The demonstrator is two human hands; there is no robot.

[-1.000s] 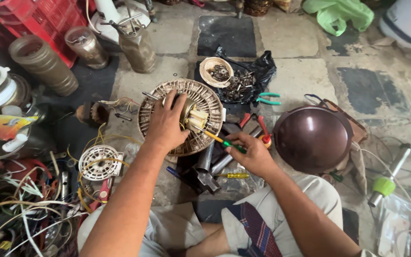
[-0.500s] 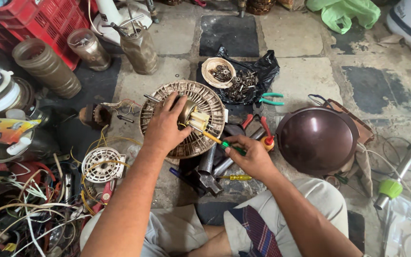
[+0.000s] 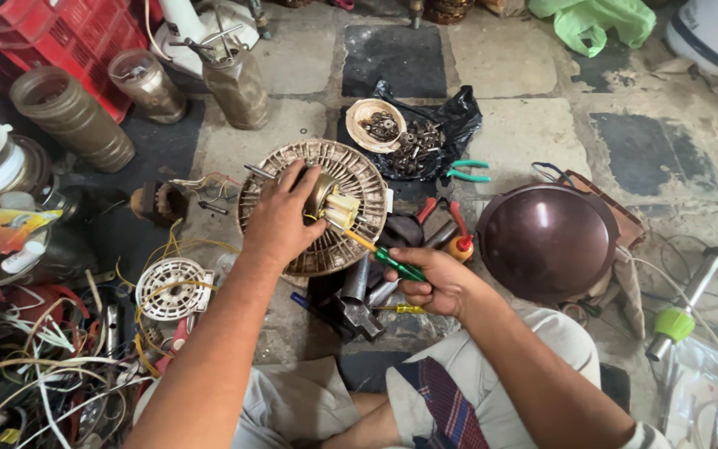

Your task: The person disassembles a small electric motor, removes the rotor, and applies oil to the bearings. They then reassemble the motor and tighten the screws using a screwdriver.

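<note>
My left hand (image 3: pixel 280 218) lies on the round ribbed motor housing (image 3: pixel 316 208) on the stone floor in front of me, fingers curled over the yellowish block at its centre, pressing it down. My right hand (image 3: pixel 434 278) is wrapped tight round the green handle of a screwdriver (image 3: pixel 376 252), its yellow shaft angled up-left into that centre. Just right sits a dark brown dome cover (image 3: pixel 548 239). Beyond the housing, a small dish of screws (image 3: pixel 377 125) rests on a black bag.
</note>
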